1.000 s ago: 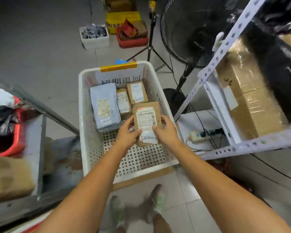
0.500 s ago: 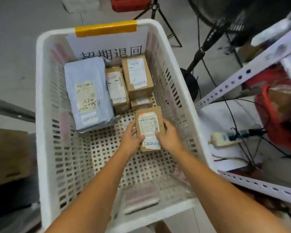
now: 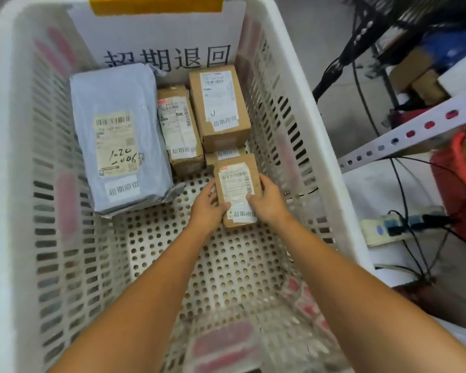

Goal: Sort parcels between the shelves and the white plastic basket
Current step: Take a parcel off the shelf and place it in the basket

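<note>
Parcel [image 3: 236, 189] sank nearer basket floor [image 3: 226, 265], left hand [image 3: 206, 208] and right hand [image 3: 268, 200] fingers [image 3: 264, 184] gripping it

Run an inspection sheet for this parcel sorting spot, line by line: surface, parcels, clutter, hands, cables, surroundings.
Surface: white plastic basket, its perforated floor showing between the arms.
Job's things: grey mailer bag, narrow taped box, taller box and a low box partly hidden by it, all packed at the far end. The small brown parcel is just in front; floor contact cannot be told.
Clutter: paper sign on the far wall under yellow tape.
Hands: left hand and right hand each grip a side of the small brown parcel.
Cables: power strip and black cables outside the basket, right.
Surroundings: perforated shelf rail, fan stand, red bin.
</note>
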`<move>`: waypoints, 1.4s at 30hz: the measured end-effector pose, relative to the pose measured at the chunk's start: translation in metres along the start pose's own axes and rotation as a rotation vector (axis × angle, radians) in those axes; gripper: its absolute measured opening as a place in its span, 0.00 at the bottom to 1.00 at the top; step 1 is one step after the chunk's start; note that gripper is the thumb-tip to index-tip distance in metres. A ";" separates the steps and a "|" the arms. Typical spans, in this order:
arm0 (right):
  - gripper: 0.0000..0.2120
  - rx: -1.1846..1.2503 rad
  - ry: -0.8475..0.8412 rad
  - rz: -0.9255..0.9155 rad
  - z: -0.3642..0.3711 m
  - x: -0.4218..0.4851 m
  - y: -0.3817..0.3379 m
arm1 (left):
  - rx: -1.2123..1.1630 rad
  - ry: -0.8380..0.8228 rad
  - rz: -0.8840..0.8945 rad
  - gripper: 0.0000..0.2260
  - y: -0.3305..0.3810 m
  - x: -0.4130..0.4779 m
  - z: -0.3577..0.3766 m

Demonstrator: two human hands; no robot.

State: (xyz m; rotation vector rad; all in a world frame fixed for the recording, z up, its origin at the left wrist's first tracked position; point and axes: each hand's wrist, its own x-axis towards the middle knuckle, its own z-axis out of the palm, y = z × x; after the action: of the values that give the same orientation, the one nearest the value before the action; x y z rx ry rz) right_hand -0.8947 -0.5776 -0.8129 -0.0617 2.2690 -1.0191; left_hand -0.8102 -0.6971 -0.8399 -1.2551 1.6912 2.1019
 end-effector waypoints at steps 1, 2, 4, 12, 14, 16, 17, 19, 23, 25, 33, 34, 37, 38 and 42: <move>0.24 -0.011 -0.004 0.009 0.000 0.000 -0.001 | 0.012 -0.006 -0.002 0.33 0.002 -0.001 0.000; 0.24 -0.018 -0.015 0.021 -0.001 0.000 -0.001 | 0.031 -0.016 -0.002 0.33 0.004 -0.002 0.000; 0.23 -0.043 -0.042 0.045 -0.004 -0.002 -0.006 | 0.104 -0.042 0.011 0.31 0.011 -0.008 -0.001; 0.18 -0.360 -0.139 0.065 -0.061 -0.064 -0.082 | 0.730 -0.089 0.151 0.19 0.103 -0.077 -0.039; 0.18 -0.433 -0.114 0.039 -0.084 -0.094 -0.111 | 0.866 -0.110 0.214 0.19 0.139 -0.103 -0.056; 0.21 -0.466 -0.065 0.021 -0.109 -0.129 -0.140 | 1.002 -0.097 0.265 0.19 0.178 -0.133 -0.070; 0.21 -0.474 -0.040 0.022 -0.120 -0.148 -0.154 | 1.053 -0.081 0.284 0.19 0.196 -0.150 -0.076; 0.22 -0.498 0.000 0.019 -0.144 -0.186 -0.179 | 1.138 -0.079 0.326 0.19 0.231 -0.183 -0.084; 0.20 -0.548 0.079 -0.029 -0.191 -0.260 -0.215 | 1.335 -0.107 0.423 0.20 0.290 -0.251 -0.083; 0.23 -0.536 0.111 -0.044 -0.213 -0.296 -0.230 | 1.363 -0.093 0.475 0.21 0.314 -0.287 -0.079; 0.18 -0.503 0.276 -0.180 -0.279 -0.448 -0.233 | 1.447 0.022 0.666 0.17 0.368 -0.438 -0.044; 0.20 -0.498 0.284 -0.185 -0.289 -0.469 -0.224 | 1.441 0.034 0.688 0.17 0.365 -0.456 -0.034; 0.23 -0.496 0.293 -0.177 -0.329 -0.533 -0.185 | 1.469 0.000 0.725 0.19 0.347 -0.510 0.014; 0.23 -0.488 0.316 -0.172 -0.346 -0.554 -0.167 | 1.490 -0.020 0.749 0.19 0.340 -0.527 0.035; 0.21 -0.458 0.466 -0.053 -0.432 -0.637 -0.089 | 1.459 -0.162 0.908 0.20 0.317 -0.583 0.138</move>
State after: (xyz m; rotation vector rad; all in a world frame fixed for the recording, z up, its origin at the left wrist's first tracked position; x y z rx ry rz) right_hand -0.6553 -0.1721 -0.1976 -0.0840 2.9057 -0.5558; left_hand -0.6977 -0.4773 -0.2086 0.1695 2.9332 0.4685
